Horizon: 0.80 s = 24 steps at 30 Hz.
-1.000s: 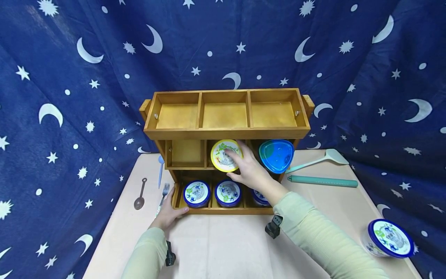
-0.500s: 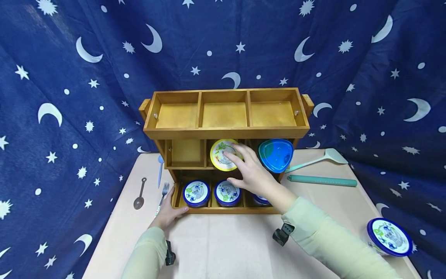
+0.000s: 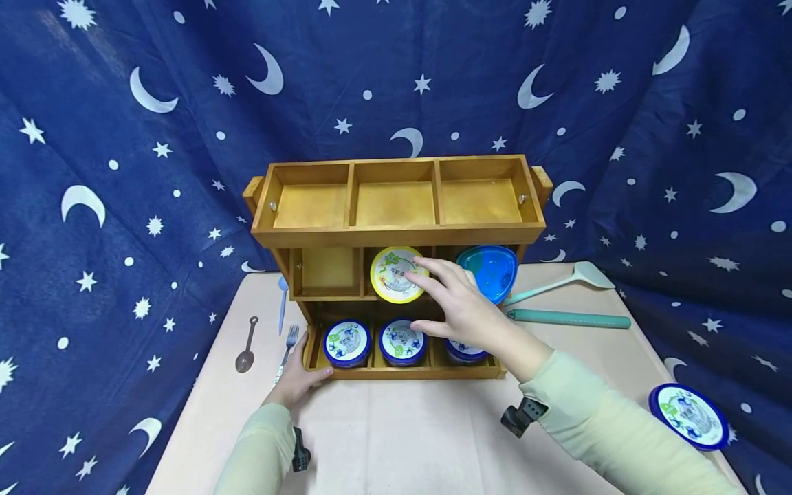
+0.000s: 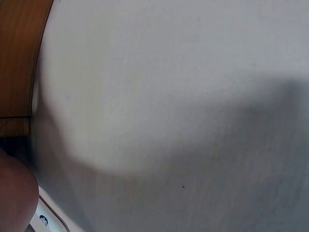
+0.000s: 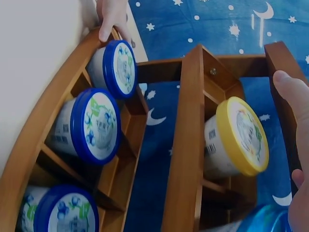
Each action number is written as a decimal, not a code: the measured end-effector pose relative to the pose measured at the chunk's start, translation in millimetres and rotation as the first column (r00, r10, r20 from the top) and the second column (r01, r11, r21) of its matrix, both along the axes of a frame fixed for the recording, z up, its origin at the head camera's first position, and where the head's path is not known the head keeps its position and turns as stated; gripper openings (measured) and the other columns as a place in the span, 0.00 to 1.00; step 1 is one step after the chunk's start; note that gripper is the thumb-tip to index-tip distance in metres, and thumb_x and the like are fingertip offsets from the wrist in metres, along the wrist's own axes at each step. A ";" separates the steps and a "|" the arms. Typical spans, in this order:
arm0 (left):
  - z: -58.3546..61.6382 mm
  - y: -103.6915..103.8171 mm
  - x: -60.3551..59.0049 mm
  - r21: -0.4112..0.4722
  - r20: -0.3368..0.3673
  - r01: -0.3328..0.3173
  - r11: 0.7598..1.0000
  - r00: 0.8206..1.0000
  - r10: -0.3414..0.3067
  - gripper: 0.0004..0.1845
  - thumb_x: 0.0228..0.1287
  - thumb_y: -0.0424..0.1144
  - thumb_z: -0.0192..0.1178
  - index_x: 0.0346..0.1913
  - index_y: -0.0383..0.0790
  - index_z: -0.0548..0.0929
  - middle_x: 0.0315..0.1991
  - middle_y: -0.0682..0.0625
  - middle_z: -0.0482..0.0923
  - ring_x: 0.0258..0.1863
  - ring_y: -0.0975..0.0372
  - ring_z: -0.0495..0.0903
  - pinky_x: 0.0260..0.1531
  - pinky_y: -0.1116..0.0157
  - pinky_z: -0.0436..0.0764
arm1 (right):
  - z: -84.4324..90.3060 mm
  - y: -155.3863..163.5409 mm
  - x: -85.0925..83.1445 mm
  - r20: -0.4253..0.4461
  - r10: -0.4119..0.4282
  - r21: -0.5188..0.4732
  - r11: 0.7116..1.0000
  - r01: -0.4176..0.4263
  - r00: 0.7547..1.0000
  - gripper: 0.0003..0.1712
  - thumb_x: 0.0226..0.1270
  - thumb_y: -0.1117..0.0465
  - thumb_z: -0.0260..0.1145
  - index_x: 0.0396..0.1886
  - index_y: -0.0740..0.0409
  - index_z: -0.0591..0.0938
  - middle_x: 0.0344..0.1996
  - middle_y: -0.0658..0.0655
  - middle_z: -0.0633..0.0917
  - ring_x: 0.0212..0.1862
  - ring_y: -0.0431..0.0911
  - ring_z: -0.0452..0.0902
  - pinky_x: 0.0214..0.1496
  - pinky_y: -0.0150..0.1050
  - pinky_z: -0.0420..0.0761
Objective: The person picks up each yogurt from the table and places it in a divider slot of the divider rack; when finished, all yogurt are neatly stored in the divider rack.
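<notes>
A three-tier wooden rack (image 3: 396, 235) stands on the table. Its top tier is bare. In the middle tier a yellow-lidded tub (image 3: 391, 275) lies on its side in the centre compartment, with a blue triangular container (image 3: 491, 269) to its right. Three blue-lidded tubs (image 3: 348, 342) fill the bottom tier. My right hand (image 3: 442, 299) hovers open in front of the middle tier, fingers spread, holding nothing; the right wrist view shows it apart from the yellow-lidded tub (image 5: 236, 137). My left hand (image 3: 300, 378) rests on the rack's bottom-left corner, its fingers (image 5: 111, 19) over the edge.
A spoon (image 3: 246, 347), a fork (image 3: 289, 344) and a pale blue spoon (image 3: 283, 302) lie left of the rack. A teal spatula (image 3: 566, 280) and a teal stick (image 3: 569, 319) lie to its right. Another blue-lidded tub (image 3: 687, 416) sits at the table's right edge.
My right hand has let go of the yellow-lidded tub and drawn back to the right and toward me. The left hand and the tub have stayed put.
</notes>
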<state>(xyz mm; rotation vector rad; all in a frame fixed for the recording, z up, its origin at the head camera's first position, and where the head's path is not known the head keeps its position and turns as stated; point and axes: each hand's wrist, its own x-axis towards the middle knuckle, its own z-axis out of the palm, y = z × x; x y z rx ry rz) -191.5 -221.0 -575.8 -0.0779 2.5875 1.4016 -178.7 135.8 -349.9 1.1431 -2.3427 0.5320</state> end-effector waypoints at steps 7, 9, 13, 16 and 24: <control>-0.7 0.6 0.1 0.012 -0.017 0.004 1.000 1.000 -0.003 0.60 0.46 0.50 0.73 0.75 0.47 0.41 0.72 0.34 0.45 0.69 0.42 0.48 0.66 0.44 0.47 | 0.5 21.2 -3.2 -0.039 0.062 -0.023 0.998 -0.063 0.997 0.39 0.59 0.39 0.63 0.61 0.61 0.71 0.61 0.64 0.68 0.58 0.60 0.64 0.52 0.55 0.67; -1.1 1.0 -0.2 0.016 -0.022 0.008 1.000 1.000 -0.007 0.60 0.46 0.50 0.73 0.75 0.48 0.41 0.72 0.34 0.45 0.69 0.42 0.48 0.66 0.44 0.48 | -0.1 28.6 -4.4 -0.064 0.071 -0.040 0.996 -0.074 0.995 0.39 0.62 0.36 0.56 0.60 0.63 0.72 0.59 0.64 0.70 0.56 0.60 0.66 0.50 0.55 0.67; -2.8 0.8 -0.5 0.009 -0.017 0.010 1.000 1.000 -0.009 0.60 0.46 0.51 0.72 0.75 0.49 0.41 0.72 0.34 0.44 0.69 0.42 0.47 0.65 0.43 0.47 | 0.5 44.0 -6.4 -0.096 0.081 -0.082 0.993 -0.089 0.992 0.40 0.62 0.35 0.55 0.58 0.66 0.73 0.56 0.66 0.72 0.54 0.61 0.67 0.51 0.56 0.66; -4.2 0.2 -0.7 0.007 -0.015 0.005 1.000 1.000 -0.005 0.60 0.46 0.51 0.72 0.75 0.49 0.41 0.72 0.34 0.44 0.69 0.42 0.47 0.65 0.43 0.47 | 2.8 56.2 -6.1 -0.083 0.051 -0.106 0.993 -0.060 0.995 0.41 0.60 0.35 0.56 0.58 0.65 0.73 0.55 0.66 0.73 0.54 0.62 0.67 0.52 0.57 0.64; -4.6 -2.0 -2.6 -0.008 -0.014 0.008 1.000 1.000 -0.008 0.60 0.46 0.52 0.72 0.75 0.48 0.41 0.72 0.34 0.44 0.69 0.41 0.47 0.65 0.43 0.47 | 10.5 87.1 -5.1 -0.023 -0.072 -0.175 0.982 0.067 0.997 0.46 0.55 0.32 0.57 0.59 0.67 0.72 0.55 0.67 0.73 0.54 0.61 0.65 0.53 0.53 0.62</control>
